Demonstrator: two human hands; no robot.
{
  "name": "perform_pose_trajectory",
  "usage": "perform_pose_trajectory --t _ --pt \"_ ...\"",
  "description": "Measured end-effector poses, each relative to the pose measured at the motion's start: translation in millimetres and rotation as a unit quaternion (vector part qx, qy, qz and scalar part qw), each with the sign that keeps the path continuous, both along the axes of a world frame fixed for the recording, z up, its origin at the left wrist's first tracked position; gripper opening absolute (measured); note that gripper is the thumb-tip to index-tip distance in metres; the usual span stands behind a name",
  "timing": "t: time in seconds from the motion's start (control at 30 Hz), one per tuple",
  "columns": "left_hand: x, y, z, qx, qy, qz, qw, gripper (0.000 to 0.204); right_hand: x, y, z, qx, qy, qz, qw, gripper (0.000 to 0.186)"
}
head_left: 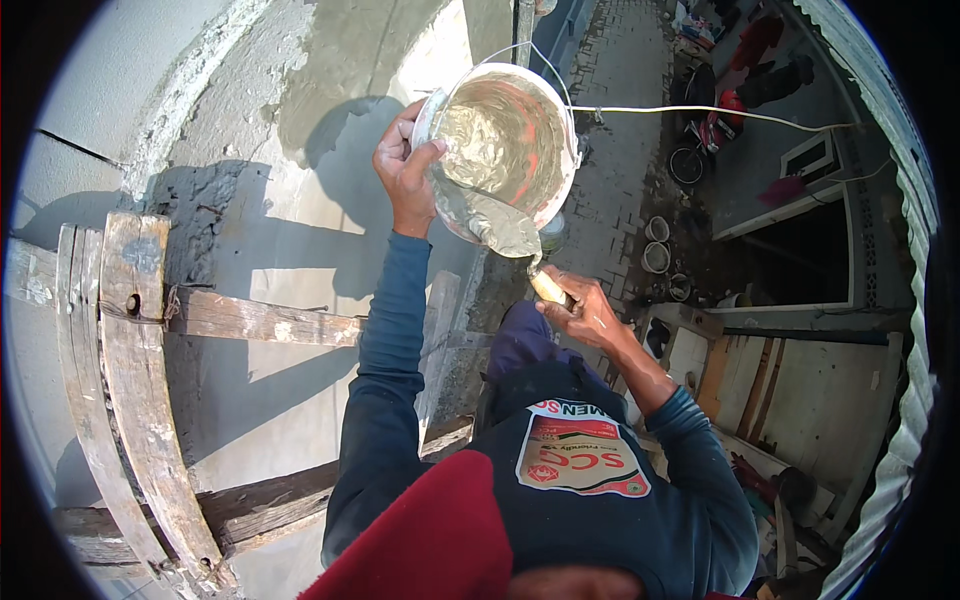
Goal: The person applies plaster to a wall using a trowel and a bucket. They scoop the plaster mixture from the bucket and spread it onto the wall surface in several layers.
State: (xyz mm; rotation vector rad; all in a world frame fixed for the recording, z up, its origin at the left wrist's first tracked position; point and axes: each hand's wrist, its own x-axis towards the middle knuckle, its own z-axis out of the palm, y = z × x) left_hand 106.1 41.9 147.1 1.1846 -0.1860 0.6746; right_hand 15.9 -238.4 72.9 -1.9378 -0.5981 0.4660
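A white bucket (552,190) with a wire handle is tilted in front of me, its inside smeared with grey mortar (474,150). My left hand (408,165) grips the bucket's left rim, thumb over the edge and fingers round the outside. In my right hand (590,310) is the pale wooden handle of a trowel (508,226). Its blade, coated with wet mortar, lies across the bucket's near rim and points into the opening. The underside of the bucket is hidden.
Weathered scaffold planks (135,390) and a crosspiece (270,322) stand at the left, against a partly plastered wall (310,385). Behind the bucket a pale cable (700,108) stretches right. Far below lie a paved lane (620,130), a parked bicycle (688,162) and more buckets (656,245).
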Motion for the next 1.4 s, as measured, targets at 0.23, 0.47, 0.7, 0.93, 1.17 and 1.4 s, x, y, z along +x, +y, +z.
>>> perform_pose_trajectory --t 0.23,0.47,0.7,0.93,1.17,1.4 --pt "4 -11 -13 -0.008 -0.021 0.054 0.998 0.040 1 1 7 0.076 -0.090 -0.007 0.993 0.045" --pt "3 -11 -18 -0.088 -0.026 -0.005 0.996 0.045 7 1 15 0.078 -0.116 -0.041 0.989 0.044" --pt "-5 1 -51 -0.134 0.037 0.044 0.989 0.026 26 -3 29 0.002 -0.097 -0.106 0.990 0.039" --pt "-41 -9 -91 -0.091 0.128 0.095 0.983 0.013 72 28 61 0.060 -0.157 -0.109 0.980 0.039" --pt "-74 2 -132 0.230 0.309 0.263 0.885 0.026 136 103 64 0.209 0.030 -0.035 0.977 0.026" --pt "-91 -17 -159 0.402 0.477 0.290 0.726 0.044 225 170 94 0.247 0.038 -0.100 0.963 0.029"
